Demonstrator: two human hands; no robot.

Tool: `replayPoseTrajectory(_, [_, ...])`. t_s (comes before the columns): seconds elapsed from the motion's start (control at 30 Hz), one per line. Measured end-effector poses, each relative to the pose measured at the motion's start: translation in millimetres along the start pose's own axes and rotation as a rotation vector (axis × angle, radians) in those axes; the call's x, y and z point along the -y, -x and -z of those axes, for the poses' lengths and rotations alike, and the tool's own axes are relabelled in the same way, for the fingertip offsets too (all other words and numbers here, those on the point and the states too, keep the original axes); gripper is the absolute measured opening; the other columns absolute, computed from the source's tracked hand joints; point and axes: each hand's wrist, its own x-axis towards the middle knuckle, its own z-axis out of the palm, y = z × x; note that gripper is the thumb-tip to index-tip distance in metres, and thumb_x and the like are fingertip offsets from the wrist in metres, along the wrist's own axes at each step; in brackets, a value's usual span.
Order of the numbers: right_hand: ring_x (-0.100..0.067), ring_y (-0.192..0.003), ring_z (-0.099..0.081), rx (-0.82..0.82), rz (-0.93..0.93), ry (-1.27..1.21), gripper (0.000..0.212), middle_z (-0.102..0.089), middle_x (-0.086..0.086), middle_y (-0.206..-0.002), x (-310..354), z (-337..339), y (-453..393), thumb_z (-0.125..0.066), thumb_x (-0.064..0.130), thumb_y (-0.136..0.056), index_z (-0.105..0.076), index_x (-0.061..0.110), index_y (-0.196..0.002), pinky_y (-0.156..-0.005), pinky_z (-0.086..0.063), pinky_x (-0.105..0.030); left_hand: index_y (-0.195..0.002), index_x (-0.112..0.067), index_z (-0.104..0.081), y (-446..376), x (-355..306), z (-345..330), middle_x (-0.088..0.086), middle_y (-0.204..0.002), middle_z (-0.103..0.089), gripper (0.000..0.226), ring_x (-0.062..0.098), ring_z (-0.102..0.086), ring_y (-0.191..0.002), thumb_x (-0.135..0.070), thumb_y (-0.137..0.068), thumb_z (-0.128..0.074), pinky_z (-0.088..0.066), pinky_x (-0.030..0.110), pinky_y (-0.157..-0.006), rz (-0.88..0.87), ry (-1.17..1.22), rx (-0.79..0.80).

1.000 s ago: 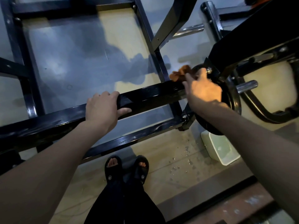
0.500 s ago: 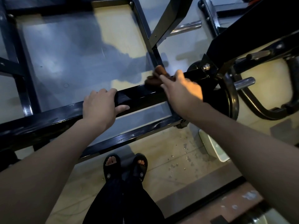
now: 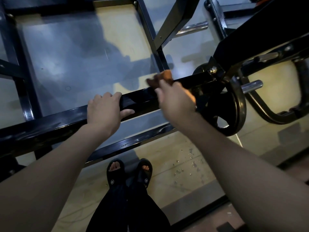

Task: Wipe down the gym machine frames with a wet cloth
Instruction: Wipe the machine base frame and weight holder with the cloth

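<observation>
A glossy black frame bar [image 3: 140, 99] of the gym machine runs across the view from lower left to upper right. My left hand [image 3: 104, 113] grips this bar, fingers curled over its top and thumb on its near face. Just to the right, my right hand [image 3: 175, 99] holds an orange-brown cloth [image 3: 160, 79] against the top of the same bar; the hand is motion-blurred and hides most of the cloth.
A black weight plate [image 3: 234, 104] hangs on a chrome peg [image 3: 252, 86] at the right. More black frame bars [image 3: 130, 144] cross below and behind. Water drops [image 3: 185, 163] dot the floor near my sandalled feet [image 3: 130, 171]. A curved black handle [image 3: 274, 114] sits far right.
My right hand has slid the cloth leftward along the bar, from the weight plate's hub toward my left hand. The left hand has kept its grip.
</observation>
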Motion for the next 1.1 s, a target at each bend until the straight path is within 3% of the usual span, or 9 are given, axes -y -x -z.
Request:
replayPoseTrajectory(0.1, [-0.031,-0.09,-0.062,0.057,0.208,0.019,0.045,-0.052,-0.009,-0.114,26.9,-1.2,21.4,-0.032,0.048,-0.111,-0.042,0.034,-0.152,-0.066,-0.04,-0.035,-0.117,-0.019,-0.059,-0.1,-0.2,-0.2,0.012,-0.104,-0.063,0.061,0.039,-0.057,-0.099,-0.073,-0.088,-0.054,-0.04,0.043,-0.079,0.014,0.013,0.01])
replayPoseTrajectory(0.2, [-0.028,-0.092,-0.061,0.009,0.232,-0.025,0.041,-0.045,-0.007,-0.132,-2.3,8.3,16.9,-0.042,0.048,-0.109,-0.047,0.04,-0.149,-0.072,-0.048,-0.037,-0.117,-0.018,-0.059,0.1,-0.1,0.1,0.012,-0.103,-0.063,0.064,0.039,-0.058,-0.098,-0.074,-0.088,-0.053,-0.039,0.042,-0.076,0.01,0.014,0.01])
replayPoseTrajectory(0.3, [-0.027,-0.092,-0.061,-0.037,0.098,-0.007,0.035,-0.035,0.001,-0.152,-64.1,13.8,0.5,-0.043,0.044,-0.109,-0.05,0.039,-0.143,-0.079,-0.053,-0.04,-0.113,-0.016,-0.057,0.9,0.4,-0.3,0.011,-0.099,-0.061,0.065,0.038,-0.056,-0.093,-0.075,-0.087,-0.052,-0.036,0.04,-0.073,0.012,0.027,0.007])
replayPoseTrajectory(0.4, [-0.036,-0.112,-0.064,-0.068,-0.124,0.026,0.037,-0.031,0.002,-0.159,-107.4,19.1,-12.7,-0.038,0.039,-0.11,-0.053,0.026,-0.142,-0.089,-0.051,-0.046,-0.112,-0.015,-0.058,1.0,-0.2,-0.5,0.012,-0.099,-0.061,0.065,0.039,-0.055,-0.094,-0.075,-0.087,-0.052,-0.035,0.04,-0.074,0.02,0.038,0.014])
replayPoseTrajectory(0.53, [-0.032,-0.108,-0.066,-0.112,-0.246,-0.058,0.034,-0.036,0.002,-0.155,-69.9,9.3,-6.5,-0.04,0.039,-0.11,-0.058,0.023,-0.135,-0.089,-0.052,-0.044,-0.114,-0.015,-0.058,1.5,-1.9,0.4,0.013,-0.1,-0.061,0.064,0.039,-0.055,-0.095,-0.073,-0.088,-0.053,-0.036,0.041,-0.075,0.032,0.021,0.027])
replayPoseTrajectory(0.73, [-0.027,-0.102,-0.066,-0.047,0.165,-0.172,0.034,-0.045,0.006,-0.147,54.4,-14.9,24.8,-0.036,0.038,-0.111,-0.055,0.028,-0.138,-0.082,-0.054,-0.038,-0.112,-0.017,-0.057,-1.2,-3.2,2.4,0.013,-0.102,-0.064,0.049,0.04,-0.058,-0.097,-0.061,-0.092,-0.063,-0.041,0.042,-0.077,0.044,0.032,0.027])
replayPoseTrajectory(0.87, [-0.029,-0.102,-0.067,-0.023,0.28,-0.146,0.036,-0.044,0.008,-0.151,44.2,-10.4,26.5,-0.039,0.042,-0.11,-0.053,0.034,-0.142,-0.08,-0.055,-0.04,-0.109,-0.017,-0.058,-3.8,0.2,3.5,0.013,-0.099,-0.068,0.05,0.04,-0.062,-0.094,-0.062,-0.089,-0.067,-0.046,0.043,-0.076,0.039,0.039,0.03])
replayPoseTrajectory(1.0, [-0.026,-0.102,-0.067,-0.1,0.077,-0.161,0.035,-0.046,0.008,-0.15,-22.6,0.0,8.4,-0.043,0.042,-0.109,-0.057,0.036,-0.14,-0.081,-0.047,-0.032,-0.109,-0.014,-0.057,-1.5,-3.0,8.4,0.012,-0.1,-0.067,0.062,0.039,-0.06,-0.096,-0.072,-0.086,-0.063,-0.04,0.04,-0.075,0.068,0.022,0.07])
replayPoseTrajectory(1.1, [-0.033,-0.12,-0.061,-0.096,-0.175,-0.152,0.04,-0.04,0.006,-0.157,-52.9,8.0,-5.7,-0.041,0.045,-0.108,-0.053,0.035,-0.145,-0.094,-0.046,-0.041,-0.121,-0.015,-0.054,-1.5,-2.1,12.6,0.01,-0.101,-0.069,0.076,0.037,-0.062,-0.1,-0.08,-0.082,-0.059,-0.043,0.043,-0.088,0.076,0.05,0.119])
